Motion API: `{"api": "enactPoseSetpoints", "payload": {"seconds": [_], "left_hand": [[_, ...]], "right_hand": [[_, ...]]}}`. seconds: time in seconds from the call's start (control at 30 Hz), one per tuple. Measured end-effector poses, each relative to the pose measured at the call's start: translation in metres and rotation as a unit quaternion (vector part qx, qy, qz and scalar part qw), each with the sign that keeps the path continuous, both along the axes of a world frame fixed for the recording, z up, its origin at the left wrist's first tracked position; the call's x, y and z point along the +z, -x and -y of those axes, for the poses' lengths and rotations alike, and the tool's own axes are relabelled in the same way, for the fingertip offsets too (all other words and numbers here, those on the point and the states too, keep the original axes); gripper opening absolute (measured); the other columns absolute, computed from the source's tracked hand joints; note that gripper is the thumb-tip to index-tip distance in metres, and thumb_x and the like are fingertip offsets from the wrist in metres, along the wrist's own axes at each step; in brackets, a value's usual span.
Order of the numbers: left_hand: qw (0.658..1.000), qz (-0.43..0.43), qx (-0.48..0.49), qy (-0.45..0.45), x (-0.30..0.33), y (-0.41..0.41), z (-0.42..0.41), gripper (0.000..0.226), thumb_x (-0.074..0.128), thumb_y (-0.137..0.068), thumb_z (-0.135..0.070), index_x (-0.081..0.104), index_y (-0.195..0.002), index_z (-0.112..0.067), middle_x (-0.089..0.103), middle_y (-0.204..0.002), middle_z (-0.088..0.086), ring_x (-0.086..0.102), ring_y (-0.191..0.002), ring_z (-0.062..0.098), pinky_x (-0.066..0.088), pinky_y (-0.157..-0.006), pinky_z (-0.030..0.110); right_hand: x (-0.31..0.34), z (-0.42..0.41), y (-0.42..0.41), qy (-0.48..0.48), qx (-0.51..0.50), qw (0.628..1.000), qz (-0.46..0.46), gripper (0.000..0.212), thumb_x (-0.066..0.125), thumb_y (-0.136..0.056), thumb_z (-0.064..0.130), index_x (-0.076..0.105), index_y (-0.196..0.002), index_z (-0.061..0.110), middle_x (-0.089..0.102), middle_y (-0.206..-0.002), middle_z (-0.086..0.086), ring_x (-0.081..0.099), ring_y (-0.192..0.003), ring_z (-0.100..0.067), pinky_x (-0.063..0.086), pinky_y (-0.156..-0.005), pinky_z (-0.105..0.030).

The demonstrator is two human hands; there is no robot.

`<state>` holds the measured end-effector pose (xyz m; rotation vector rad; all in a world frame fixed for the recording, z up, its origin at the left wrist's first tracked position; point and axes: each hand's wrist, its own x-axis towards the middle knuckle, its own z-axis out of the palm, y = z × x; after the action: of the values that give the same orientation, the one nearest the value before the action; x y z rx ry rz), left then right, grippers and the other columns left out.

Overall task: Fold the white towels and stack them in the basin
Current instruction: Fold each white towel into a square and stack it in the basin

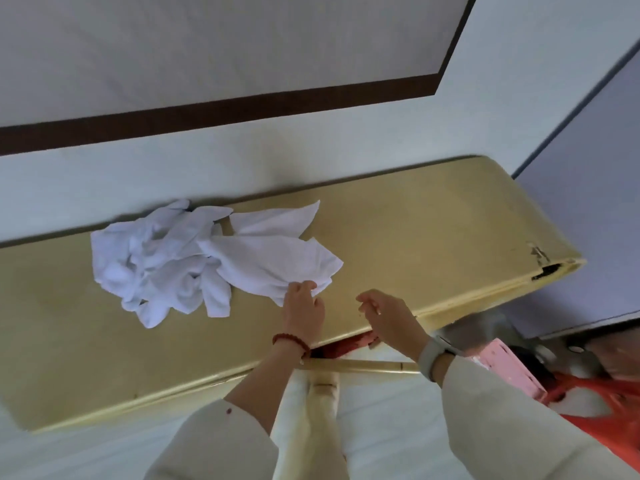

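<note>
Cream-sleeved left hand [303, 306] at lower centre pinching near corner of 1 crumpled white cloth towel [273, 261], likely to drag it clear of heap [156, 258] on tan wooden table [415, 237] at centre left; right hand [384, 313] beside, loose, empty; basin unseen.

Support: a long, narrow tan-yellow tabletop [415, 237] with a smooth, slightly glossy surface and rounded corners, set close against a white wall.
Right end: the edge strip is chipped, exposing a dark gap at the corner [549, 270].
Load, far-left zone: a crumpled heap of white cloth towels [152, 268], lying directly on the top near the wall edge.
Load, centre zone: one white towel [277, 265] drawn out of the heap toward the near edge, part flat, part creased, touching the heap.
Under-frame: a pale yellow leg [311, 427] below the near edge.
</note>
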<state>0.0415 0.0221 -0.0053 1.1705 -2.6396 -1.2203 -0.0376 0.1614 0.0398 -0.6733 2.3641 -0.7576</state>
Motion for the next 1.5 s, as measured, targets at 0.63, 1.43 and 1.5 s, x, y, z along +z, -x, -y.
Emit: {"api": "enactPoseSetpoints", "payload": {"seconds": [0.63, 1.43, 1.5], "left_hand": [[0.994, -0.081, -0.063, 0.033, 0.066, 0.113, 0.144, 0.015, 0.052, -0.089, -0.008, 0.065, -0.098, -0.006, 0.065, -0.098, 0.008, 0.058, -0.09, 0.02, 0.035, -0.075, 0.014], [0.906, -0.157, 0.347, 0.188, 0.188, 0.18, 0.018, 0.01, 0.064, -0.084, -0.021, 0.059, -0.077, -0.015, 0.059, -0.066, -0.006, 0.053, -0.043, 0.007, 0.039, -0.046, 0.01], [0.897, -0.212, 0.353, 0.162, 0.198, 0.192, 0.016, 0.012, 0.063, -0.085, -0.018, 0.057, -0.075, -0.017, 0.058, -0.063, -0.006, 0.055, -0.038, 0.007, 0.043, -0.042, 0.013]], "right_hand": [[-0.011, 0.173, 0.156, 0.01, 0.297, 0.955, -0.002, 0.037, 0.054, -0.088, 0.016, 0.049, -0.124, 0.012, 0.032, -0.143, -0.005, 0.028, -0.131, -0.024, 0.026, -0.107, -0.036], [0.127, 0.061, 0.378, 0.231, 0.222, 0.933, -0.166, 0.024, 0.052, -0.092, 0.018, 0.067, -0.106, 0.008, 0.068, -0.104, -0.01, 0.063, -0.085, -0.028, 0.047, -0.084, -0.034], [0.138, 0.055, 0.383, 0.275, 0.196, 0.929, -0.151, 0.021, 0.051, -0.092, 0.014, 0.066, -0.105, 0.007, 0.066, -0.097, -0.011, 0.062, -0.072, -0.022, 0.05, -0.075, -0.032]]}}
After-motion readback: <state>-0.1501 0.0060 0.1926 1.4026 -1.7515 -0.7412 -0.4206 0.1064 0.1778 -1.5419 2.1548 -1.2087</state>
